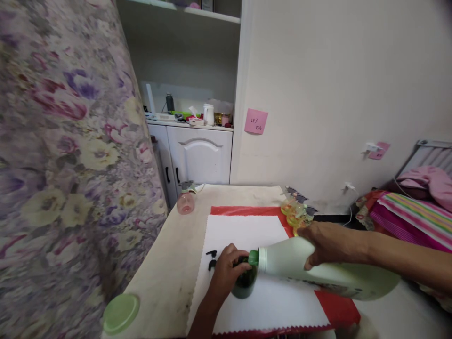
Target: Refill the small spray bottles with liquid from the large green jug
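Observation:
My right hand grips a large pale green jug, tipped nearly level with its green spout to the left. That spout meets the top of a small dark green bottle, which stands on a white sheet. Around the neck of the bottle the fingers of my left hand are closed. A black pump head lies on the sheet just left of that hand. Whether liquid is flowing between the two cannot be made out.
A pink spray bottle stands at the table's far left. Several yellow spray bottles crowd the far right edge. A round green lid lies at the near left corner. A floral curtain hangs along the left side.

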Available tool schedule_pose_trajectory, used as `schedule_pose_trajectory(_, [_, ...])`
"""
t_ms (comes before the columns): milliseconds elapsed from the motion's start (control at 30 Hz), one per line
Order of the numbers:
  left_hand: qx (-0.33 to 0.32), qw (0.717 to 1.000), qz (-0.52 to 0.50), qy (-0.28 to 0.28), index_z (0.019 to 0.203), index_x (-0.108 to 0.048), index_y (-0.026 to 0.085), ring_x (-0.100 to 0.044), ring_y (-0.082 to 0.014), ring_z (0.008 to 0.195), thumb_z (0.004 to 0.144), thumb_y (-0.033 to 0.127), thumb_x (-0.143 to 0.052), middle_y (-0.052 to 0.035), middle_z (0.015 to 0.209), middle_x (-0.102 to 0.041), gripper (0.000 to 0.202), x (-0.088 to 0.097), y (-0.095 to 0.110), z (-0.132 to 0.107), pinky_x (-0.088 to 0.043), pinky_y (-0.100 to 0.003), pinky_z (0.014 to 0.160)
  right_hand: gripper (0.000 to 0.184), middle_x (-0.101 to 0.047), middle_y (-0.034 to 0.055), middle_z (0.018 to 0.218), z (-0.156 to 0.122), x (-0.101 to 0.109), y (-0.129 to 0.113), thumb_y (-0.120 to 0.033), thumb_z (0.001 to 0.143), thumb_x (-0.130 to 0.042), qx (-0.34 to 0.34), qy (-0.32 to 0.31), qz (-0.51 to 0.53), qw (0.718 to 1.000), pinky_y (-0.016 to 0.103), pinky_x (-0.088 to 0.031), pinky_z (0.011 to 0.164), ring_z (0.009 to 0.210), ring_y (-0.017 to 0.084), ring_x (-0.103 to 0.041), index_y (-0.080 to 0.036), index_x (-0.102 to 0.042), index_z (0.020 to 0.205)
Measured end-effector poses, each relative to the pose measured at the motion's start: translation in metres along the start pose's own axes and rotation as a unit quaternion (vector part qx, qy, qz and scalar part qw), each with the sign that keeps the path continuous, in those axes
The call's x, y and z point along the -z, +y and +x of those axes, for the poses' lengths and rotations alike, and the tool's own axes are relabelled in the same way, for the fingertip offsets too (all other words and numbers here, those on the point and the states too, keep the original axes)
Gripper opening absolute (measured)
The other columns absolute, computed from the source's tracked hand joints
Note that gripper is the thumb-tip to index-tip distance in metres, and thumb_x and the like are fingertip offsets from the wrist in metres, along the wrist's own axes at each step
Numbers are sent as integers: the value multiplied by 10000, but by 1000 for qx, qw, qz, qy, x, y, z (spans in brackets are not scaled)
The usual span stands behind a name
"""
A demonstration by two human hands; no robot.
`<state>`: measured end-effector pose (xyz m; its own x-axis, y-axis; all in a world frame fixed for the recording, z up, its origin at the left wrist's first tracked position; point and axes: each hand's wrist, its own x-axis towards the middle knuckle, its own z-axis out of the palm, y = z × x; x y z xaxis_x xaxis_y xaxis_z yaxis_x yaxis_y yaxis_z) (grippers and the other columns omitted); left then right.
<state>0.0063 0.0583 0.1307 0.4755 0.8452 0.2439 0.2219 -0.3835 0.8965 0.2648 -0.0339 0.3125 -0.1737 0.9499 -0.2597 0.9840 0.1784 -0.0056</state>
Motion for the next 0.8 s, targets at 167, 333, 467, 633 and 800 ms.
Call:
schedule_pose_trajectory(167, [-1, 1000, -2, -1, 871, -743, 229, -504, -179, 763, 698, 233, -698, 15, 772, -459, 179, 0, 1, 0, -390, -288, 717, 479, -701, 106, 817, 1, -1, 2, -555, 622, -756, 5, 3, -11, 1000, 291, -379, 552, 737, 294, -662, -167, -632, 873])
schedule_pose_trajectory(333, [-4, 1000, -3, -1, 865, -745, 231, -503, -180, 765, 695, 229, -700, 15, 769, -459, 176, 0, 1, 0, -391, -290, 719, 464, -702, 103, 805, 1, -1, 1, -548, 627, -753, 4, 3, -14, 1000, 285, -369, 540, 729, 294, -666, -169, -631, 865])
schedule_pose_trajectory(467, [-6, 1000, 1, 0, 870, -743, 240, -507, -183, 768, 700, 239, -699, 14, 772, -468, 176, 0, 1, 0, -392, -292, 721, 477, -696, 102, 803, 3, -3, 3, -563, 623, -751, 10, 8, -19, 1000, 286, -371, 545, 727, 293, -662, -169, -627, 861])
schedule_pose_trajectory(633, [-8, 1000, 13, -2, 866, -741, 248, -515, -186, 770, 707, 257, -689, 12, 771, -479, 168, 1, 2, 0, -401, -297, 725, 503, -686, 82, 778, 3, -8, 10, -608, 619, -735, 24, 16, -16, 999, 280, -364, 530, 687, 271, -650, -177, -617, 850])
schedule_pose_trajectory(800, [-16, 1000, 19, -4, 875, -740, 257, -523, -190, 779, 708, 274, -689, 8, 783, -492, 176, 1, 0, 0, -415, -300, 729, 510, -684, 83, 788, 3, -7, 10, -620, 628, -722, 30, 20, -19, 999, 281, -362, 532, 690, 268, -651, -177, -616, 858])
